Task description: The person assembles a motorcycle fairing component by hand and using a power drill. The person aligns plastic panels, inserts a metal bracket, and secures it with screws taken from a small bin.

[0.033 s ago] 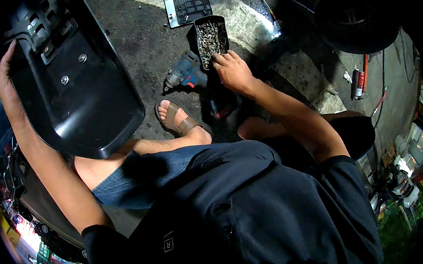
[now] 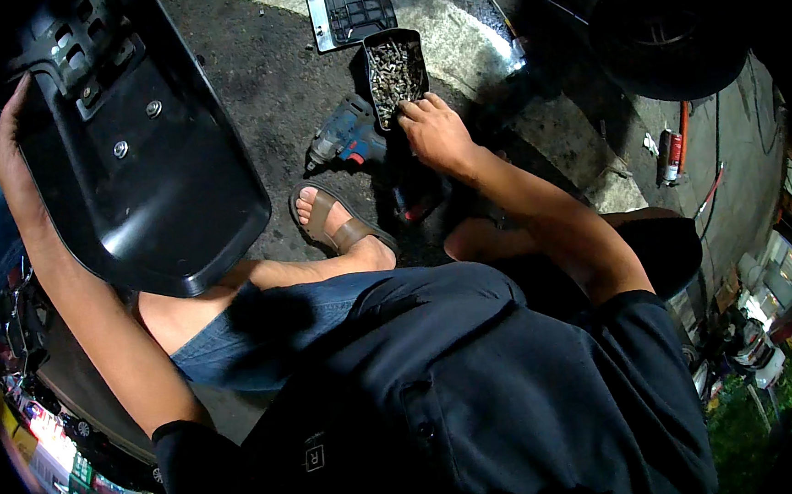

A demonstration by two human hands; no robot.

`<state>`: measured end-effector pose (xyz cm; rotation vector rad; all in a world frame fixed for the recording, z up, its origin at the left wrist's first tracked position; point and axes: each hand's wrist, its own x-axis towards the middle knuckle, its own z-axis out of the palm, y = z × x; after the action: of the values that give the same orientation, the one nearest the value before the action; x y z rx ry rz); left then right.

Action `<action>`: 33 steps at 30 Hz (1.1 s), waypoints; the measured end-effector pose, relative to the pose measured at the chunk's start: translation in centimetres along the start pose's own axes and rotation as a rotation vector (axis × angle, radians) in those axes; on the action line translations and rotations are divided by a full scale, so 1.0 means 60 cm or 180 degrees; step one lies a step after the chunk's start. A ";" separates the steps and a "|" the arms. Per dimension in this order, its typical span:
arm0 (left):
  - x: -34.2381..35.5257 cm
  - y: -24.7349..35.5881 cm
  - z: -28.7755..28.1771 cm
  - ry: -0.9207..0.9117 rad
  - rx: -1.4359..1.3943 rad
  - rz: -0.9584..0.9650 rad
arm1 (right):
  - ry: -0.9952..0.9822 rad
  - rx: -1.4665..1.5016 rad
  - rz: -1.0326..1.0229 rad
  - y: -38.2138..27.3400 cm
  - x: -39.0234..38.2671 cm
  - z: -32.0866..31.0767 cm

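On the left, a long black plastic mudguard [image 2: 173,207] with a rounded end is tilted up over my left knee. Two shiny bolt heads sit on its face, and slots show near its top. My left hand [image 2: 12,136] grips its left edge, with most of the fingers behind it. A small black bin [image 2: 369,79] full of loose screws and bolts [image 2: 394,68] stands on the ground ahead. At its near right corner, my right hand [image 2: 434,134] has its fingers bent down into the screws; whatever the fingertips pinch is too small to make out.
A blue cordless impact driver [image 2: 349,133] lies left of the bin, beyond my sandalled foot [image 2: 339,219]. Behind the bin is a black ribbed panel [image 2: 356,6]. Farther right are a dark wheel [image 2: 666,35] and a red-and-white canister [image 2: 672,156].
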<state>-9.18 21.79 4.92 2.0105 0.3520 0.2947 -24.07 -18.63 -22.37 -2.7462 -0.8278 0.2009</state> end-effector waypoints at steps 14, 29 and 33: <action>-0.032 0.036 0.033 0.0190 -0.0517 -0.0441 | 0.0225 -0.0308 -0.0071 -0.004 0.015 0.009; -0.010 0.023 0.027 -0.0123 -0.0223 0.0063 | 0.0162 0.0483 0.1351 0.056 0.128 0.033; -0.021 0.026 0.059 -0.0094 -0.1227 -0.0644 | 0.0201 0.0307 0.1655 0.063 0.137 0.053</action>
<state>-8.93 17.73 4.66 1.5860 0.4405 0.1886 -15.97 -16.37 -26.96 -2.8002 -0.0704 0.2421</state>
